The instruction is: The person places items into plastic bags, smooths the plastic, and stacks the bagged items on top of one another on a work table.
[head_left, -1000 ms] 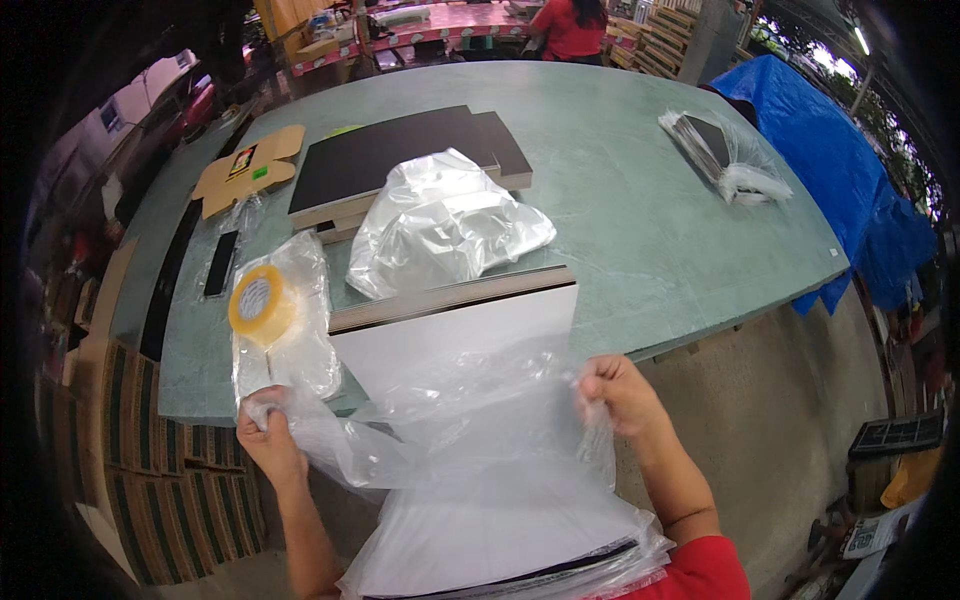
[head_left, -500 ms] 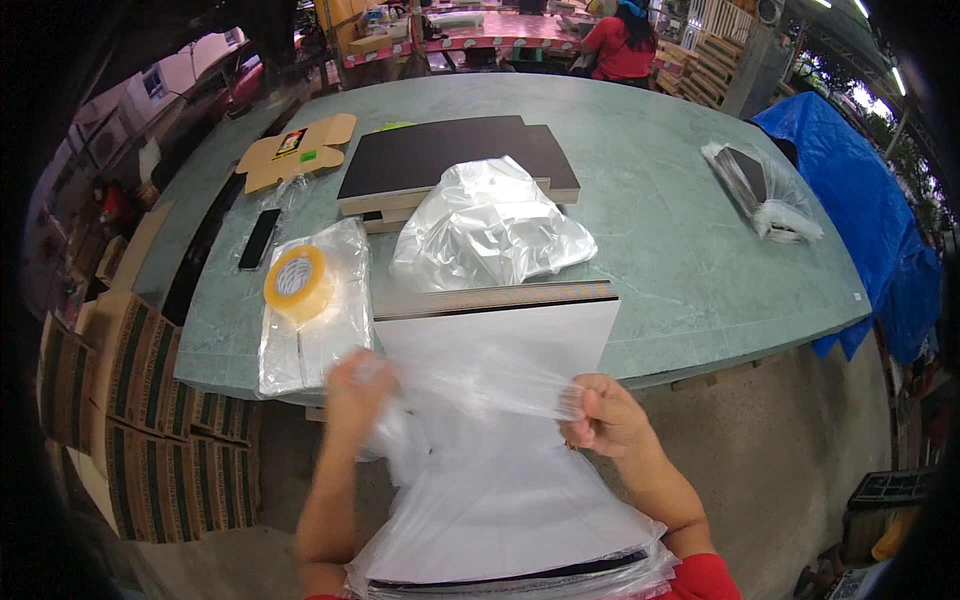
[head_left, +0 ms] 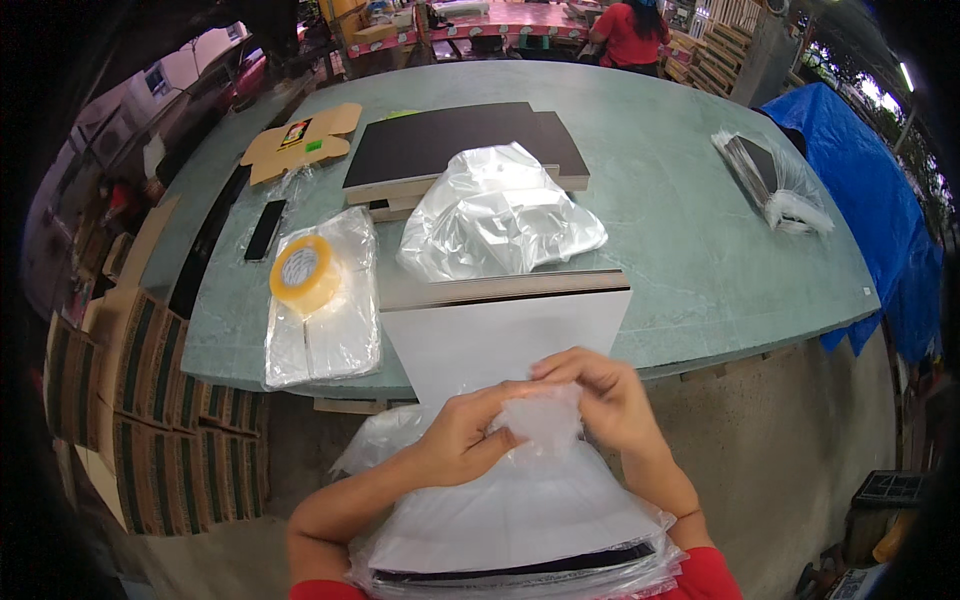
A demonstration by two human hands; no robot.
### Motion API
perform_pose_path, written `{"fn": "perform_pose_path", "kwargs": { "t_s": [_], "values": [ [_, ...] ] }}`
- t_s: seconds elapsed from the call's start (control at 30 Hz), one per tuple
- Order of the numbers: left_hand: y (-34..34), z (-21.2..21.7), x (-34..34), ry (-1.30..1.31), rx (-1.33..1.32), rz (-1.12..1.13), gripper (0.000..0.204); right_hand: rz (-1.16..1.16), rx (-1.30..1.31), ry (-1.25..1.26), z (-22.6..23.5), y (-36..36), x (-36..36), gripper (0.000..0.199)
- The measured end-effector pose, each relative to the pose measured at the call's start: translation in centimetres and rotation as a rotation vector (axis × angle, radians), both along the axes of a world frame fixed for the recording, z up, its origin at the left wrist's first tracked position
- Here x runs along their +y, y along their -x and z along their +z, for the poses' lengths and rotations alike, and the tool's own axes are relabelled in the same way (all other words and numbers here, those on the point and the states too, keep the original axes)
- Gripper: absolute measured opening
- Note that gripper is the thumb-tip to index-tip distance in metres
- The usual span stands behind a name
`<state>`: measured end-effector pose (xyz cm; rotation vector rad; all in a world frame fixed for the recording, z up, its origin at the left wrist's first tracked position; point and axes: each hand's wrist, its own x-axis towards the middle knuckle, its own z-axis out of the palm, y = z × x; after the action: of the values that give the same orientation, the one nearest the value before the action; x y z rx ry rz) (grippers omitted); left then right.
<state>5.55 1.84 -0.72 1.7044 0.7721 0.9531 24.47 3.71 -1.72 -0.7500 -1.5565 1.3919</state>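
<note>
Head view: left hand point(head_left: 462, 440) & right hand point(head_left: 603, 398) both pinch the bunched top of a clear plastic bag point(head_left: 540, 425), just off the table point(head_left: 680, 220) edge, over a white board point(head_left: 505, 335). Bag prob. covers the board stack point(head_left: 520, 560) below. Tape roll point(head_left: 303, 272) sits left; open floor to the right.

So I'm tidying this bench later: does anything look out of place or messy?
Mostly orderly. A crumpled clear plastic bag lies heaped on the dark boards, and a white board juts past the table edge toward both hands, which bunch clear plastic.
</note>
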Motion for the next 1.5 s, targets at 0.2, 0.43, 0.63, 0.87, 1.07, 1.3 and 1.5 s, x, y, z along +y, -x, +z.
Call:
{"fn": "perform_pose_path", "kwargs": {
  "t_s": [0.2,0.43,0.63,0.87,1.07,1.3,1.5],
  "values": [
    [2.3,-1.4,1.2,0.106,-0.214,0.021,0.016,0.197,-0.157,0.007,-1.6,1.8,-1.1,0.023],
    [6.8,-2.2,1.2,0.486,-0.131,-0.348,0.01,0.737,-0.076,0.175,1.4,-0.2,-0.2,0.027],
    [5.7,3.2,1.2,0.278,0.239,-0.848,0.012,0.764,-1.244,-0.271,-0.7,-3.2,0.3,0.019],
    [8.0,-2.8,0.4,-0.637,1.125,-0.024,0.014,1.057,-0.907,-0.469,5.6,-1.5,-2.0,0.013],
    [3.8,0.5,-3.2,-0.714,0.69,-0.526,0.013,0.019,-1.286,-0.987,-0.8,-7.0,2.5,0.018],
    [7.5,-4.2,-1.2,-0.399,1.397,0.002,0.02,0.455,-1.621,-0.732,1.4,-3.5,0.1,0.017],
    [6.5,3.2,-2.2,-0.277,0.291,-0.193,0.012,-0.773,-0.302,-0.257,1.2,-5.7,3.3,0.031]
  ]
}}
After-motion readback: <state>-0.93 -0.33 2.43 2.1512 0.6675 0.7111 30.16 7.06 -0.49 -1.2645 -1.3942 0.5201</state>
